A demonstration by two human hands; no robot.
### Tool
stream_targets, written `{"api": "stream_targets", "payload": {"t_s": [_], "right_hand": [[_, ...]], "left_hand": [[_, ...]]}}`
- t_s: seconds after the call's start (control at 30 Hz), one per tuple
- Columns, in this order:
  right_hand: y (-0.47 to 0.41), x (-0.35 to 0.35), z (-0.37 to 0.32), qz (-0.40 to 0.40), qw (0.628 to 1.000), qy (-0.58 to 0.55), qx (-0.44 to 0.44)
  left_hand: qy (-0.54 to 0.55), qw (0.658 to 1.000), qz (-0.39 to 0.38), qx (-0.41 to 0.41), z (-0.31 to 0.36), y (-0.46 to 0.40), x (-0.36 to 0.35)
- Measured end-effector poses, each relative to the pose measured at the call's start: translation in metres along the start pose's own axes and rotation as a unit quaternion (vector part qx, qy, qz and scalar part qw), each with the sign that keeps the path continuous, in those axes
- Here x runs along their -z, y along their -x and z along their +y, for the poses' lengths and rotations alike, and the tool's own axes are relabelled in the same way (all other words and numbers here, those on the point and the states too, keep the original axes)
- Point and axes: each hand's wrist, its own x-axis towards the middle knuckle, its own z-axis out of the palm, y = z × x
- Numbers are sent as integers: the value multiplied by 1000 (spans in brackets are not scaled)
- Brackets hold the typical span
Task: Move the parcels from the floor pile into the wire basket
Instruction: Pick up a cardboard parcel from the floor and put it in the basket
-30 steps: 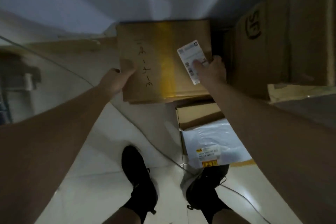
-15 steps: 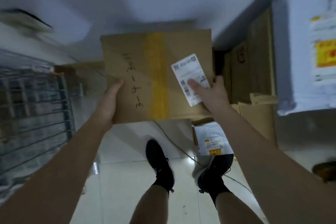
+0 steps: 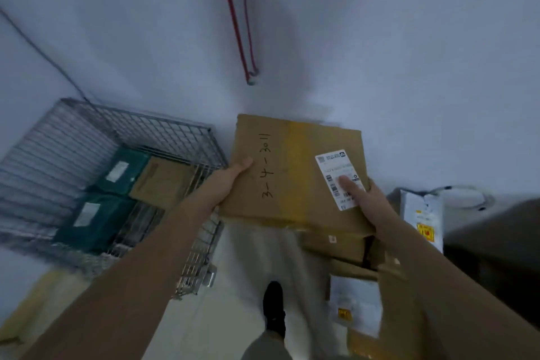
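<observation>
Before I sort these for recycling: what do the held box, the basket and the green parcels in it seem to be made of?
Box: brown corrugated cardboard by its look, matte, yellowish tape down the middle, white paper label.
Basket: bare grey metal wire, welded in a grid.
Green parcels: probably plastic mailer bags, smooth with a slight sheen; blur leaves it open.

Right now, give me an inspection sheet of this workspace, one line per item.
Surface: pale floor, bare beside the basket.
Job's things: cardboard box held in the air; wire basket at left holds two green parcels and a brown one.
Clutter: floor pile of boxes and white bags at right.
Hands: left hand and right hand grip the box's edges.
Cables: red cord hangs on the wall.
Surroundings: plain wall.
</observation>
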Motion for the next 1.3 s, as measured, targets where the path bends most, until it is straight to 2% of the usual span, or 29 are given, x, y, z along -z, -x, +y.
{"api": "stream_targets", "payload": {"t_s": [0.1,0.3,0.47,0.7,1.0,1.3], "right_hand": [[38,-12,-25,-55,997,29,42],[121,-66,-84,-167,973,96,126],[188,-146,-135,-262,945,112,159],[268,-281,-155,-323,914,156,192],[304,-433,-139,-342,909,136,196],[247,-537,-174,-317,926,121,165]], "left_hand": [[21,997,52,-50,-13,81,18],[98,981,149,-77,-63,221,72],[131,956,249,-86,-102,315,149],[166,934,306,-81,-165,396,254],[121,931,341,-41,-222,424,390],[111,941,317,-42,-204,341,509]]}}
